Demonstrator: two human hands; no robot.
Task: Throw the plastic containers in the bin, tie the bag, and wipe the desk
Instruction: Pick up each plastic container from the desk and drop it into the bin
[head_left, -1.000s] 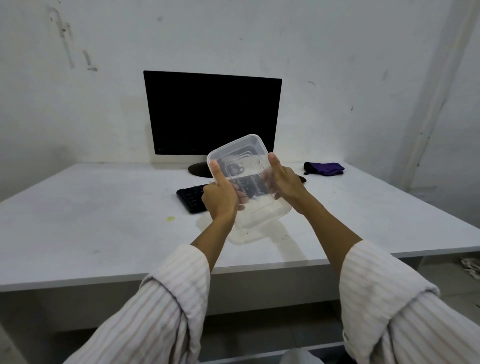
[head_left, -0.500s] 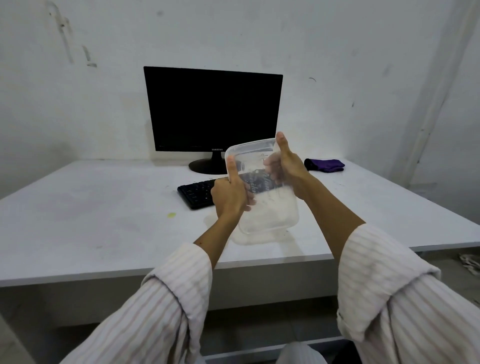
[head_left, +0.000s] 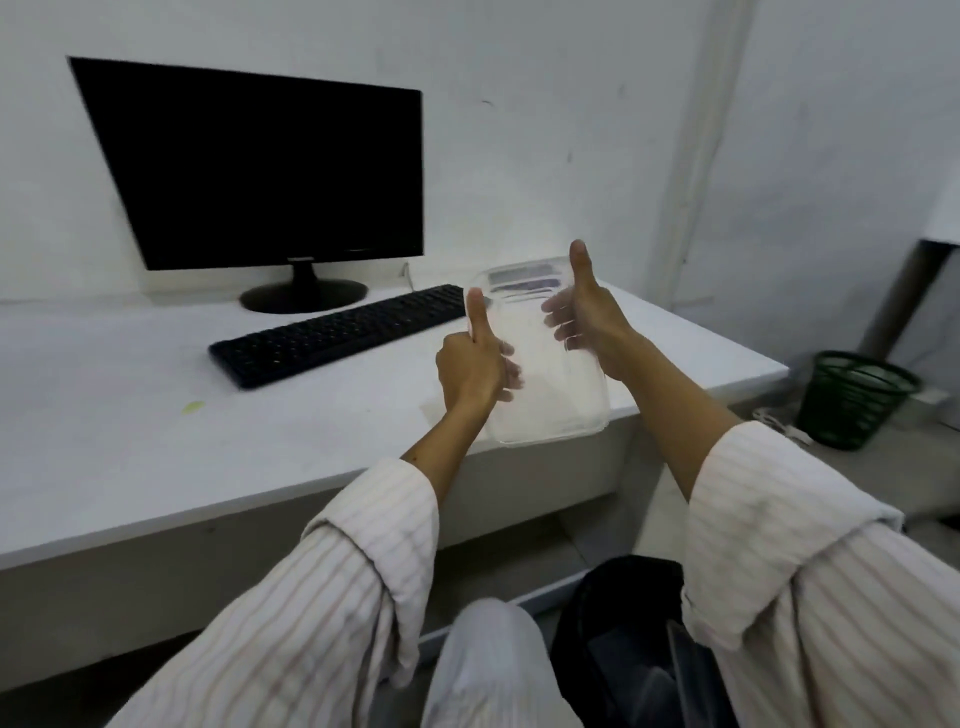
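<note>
A clear plastic container (head_left: 550, 384) is held upright in the air over the right front corner of the white desk (head_left: 130, 441). My left hand (head_left: 472, 364) grips its left side, thumb up. My right hand (head_left: 587, 322) grips its right side, thumb up, fingers showing through the plastic. A bin lined with a black bag (head_left: 623, 639) stands on the floor below, beside my knee, partly hidden by my right sleeve.
A black monitor (head_left: 260, 171) and a black keyboard (head_left: 337, 332) sit at the back of the desk. A small yellow-green scrap (head_left: 193, 407) lies on the desk. A green mesh wastebasket (head_left: 852, 397) stands on the floor at the right, by the wall.
The view has swung to the right and down. The container has moved right, from above the keyboard to the desk's right corner. The black-bagged bin and the green wastebasket have come into view.
</note>
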